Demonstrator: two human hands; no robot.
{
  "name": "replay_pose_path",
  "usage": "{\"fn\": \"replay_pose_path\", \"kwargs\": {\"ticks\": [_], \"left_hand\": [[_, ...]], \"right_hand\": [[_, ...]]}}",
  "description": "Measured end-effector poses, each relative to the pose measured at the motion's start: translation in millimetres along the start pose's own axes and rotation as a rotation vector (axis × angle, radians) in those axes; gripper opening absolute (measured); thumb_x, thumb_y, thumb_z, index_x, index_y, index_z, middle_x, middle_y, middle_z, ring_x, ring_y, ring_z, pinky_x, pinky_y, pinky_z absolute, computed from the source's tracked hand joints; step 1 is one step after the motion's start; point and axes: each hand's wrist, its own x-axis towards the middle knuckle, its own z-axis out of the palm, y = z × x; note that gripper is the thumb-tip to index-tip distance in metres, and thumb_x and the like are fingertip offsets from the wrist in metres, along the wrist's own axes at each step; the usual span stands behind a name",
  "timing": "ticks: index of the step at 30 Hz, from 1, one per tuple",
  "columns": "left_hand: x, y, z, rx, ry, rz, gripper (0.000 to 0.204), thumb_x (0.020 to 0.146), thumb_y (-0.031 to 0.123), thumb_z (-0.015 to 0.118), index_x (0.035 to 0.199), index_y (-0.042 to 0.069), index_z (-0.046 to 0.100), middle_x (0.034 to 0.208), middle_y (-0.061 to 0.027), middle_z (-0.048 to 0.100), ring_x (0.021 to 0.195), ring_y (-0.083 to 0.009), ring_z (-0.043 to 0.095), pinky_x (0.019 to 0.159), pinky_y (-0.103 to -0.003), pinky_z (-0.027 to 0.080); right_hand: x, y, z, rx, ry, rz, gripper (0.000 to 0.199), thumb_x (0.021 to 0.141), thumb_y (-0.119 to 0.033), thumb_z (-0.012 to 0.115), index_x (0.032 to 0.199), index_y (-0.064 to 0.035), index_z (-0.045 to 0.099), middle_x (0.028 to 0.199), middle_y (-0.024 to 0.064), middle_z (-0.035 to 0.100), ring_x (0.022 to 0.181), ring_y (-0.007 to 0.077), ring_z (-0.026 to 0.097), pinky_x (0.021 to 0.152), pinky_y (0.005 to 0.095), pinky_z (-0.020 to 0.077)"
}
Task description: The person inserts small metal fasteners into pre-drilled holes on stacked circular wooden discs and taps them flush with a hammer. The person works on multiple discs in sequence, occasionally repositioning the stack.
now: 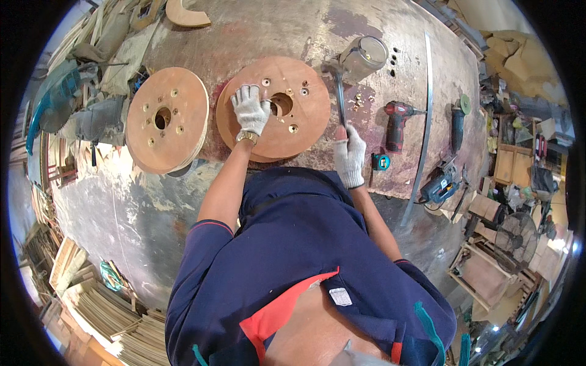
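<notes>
My left hand, in a white knit glove, lies flat with its fingers stretched out on a round wooden disc. The disc has a large central hole and several smaller holes around it, some with metal fittings in them. It rests on another disc, whose edge shows below. My right hand, also gloved, is wrapped round the handle of a hammer, just right of the disc. The hammer's head points away from me, beside a clear jar. Several small metal fittings lie loose near the hammer.
A second stack of wooden discs stands at the left. To the right lie a red drill, a teal tape measure, a long metal straightedge, an angle grinder and a blue power tool. A teal saw stands far left.
</notes>
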Motion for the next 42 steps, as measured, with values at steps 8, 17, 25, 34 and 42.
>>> {"fn": "replay_pose_path", "kwargs": {"ticks": [8, 17, 25, 34, 42], "left_hand": [[42.7, 78.3, 20.8, -0.119, -0.181, 0.232, 0.027, 0.080, 0.025, 0.075, 0.102, 0.014, 0.065, 0.109, -0.0092, 0.061, 0.107, -0.0287, 0.058, 0.093, -0.046, 0.044], [53.4, 68.3, 29.9, -0.213, -0.276, 0.107, 0.019, 0.090, 0.027, 0.069, 0.099, 0.012, 0.063, 0.104, -0.0103, 0.066, 0.098, -0.0322, 0.064, 0.087, -0.045, 0.049], [46.6, 7.7, 17.6, -1.108, -0.312, -0.465, 0.013, 0.092, 0.003, 0.062, 0.104, 0.002, 0.065, 0.087, -0.0074, 0.069, 0.074, -0.0137, 0.064, 0.067, -0.031, 0.053], [50.9, 36.5, 2.2, -0.301, -0.418, 0.131, 0.011, 0.088, 0.016, 0.068, 0.091, 0.005, 0.065, 0.099, -0.0144, 0.067, 0.095, -0.0337, 0.066, 0.082, -0.045, 0.053], [59.4, 20.0, 6.4, -0.092, -0.351, 0.615, 0.005, 0.087, 0.014, 0.065, 0.090, 0.010, 0.063, 0.095, -0.0113, 0.061, 0.092, -0.0315, 0.065, 0.080, -0.043, 0.055]], "right_hand": [[-37.3, 26.4, -16.0, -0.008, 0.013, 0.139, 0.037, 0.106, -0.034, 0.055, 0.091, -0.0006, 0.061, 0.064, 0.0034, 0.049, 0.063, 0.0091, 0.044, 0.056, 0.0325, 0.0380], [-42.4, 40.2, -23.0, -0.028, 0.060, 0.156, 0.036, 0.103, -0.036, 0.058, 0.101, -0.0011, 0.067, 0.062, 0.0120, 0.057, 0.055, 0.0186, 0.055, 0.055, 0.0368, 0.0438], [-45.1, 40.6, -18.0, 0.035, 0.036, 0.242, 0.039, 0.104, -0.037, 0.057, 0.107, 0.0007, 0.067, 0.066, 0.0109, 0.058, 0.061, 0.0153, 0.053, 0.059, 0.0350, 0.0450], [-42.2, 40.3, -13.6, 0.006, -0.037, 0.224, 0.037, 0.102, -0.035, 0.059, 0.108, 0.0002, 0.068, 0.066, 0.0145, 0.062, 0.060, 0.0220, 0.061, 0.059, 0.0383, 0.0472], [-42.2, 35.8, -15.9, -0.015, -0.058, 0.224, 0.038, 0.103, -0.038, 0.057, 0.106, -0.0012, 0.067, 0.066, 0.0167, 0.061, 0.061, 0.0277, 0.064, 0.060, 0.0410, 0.0477]]}}
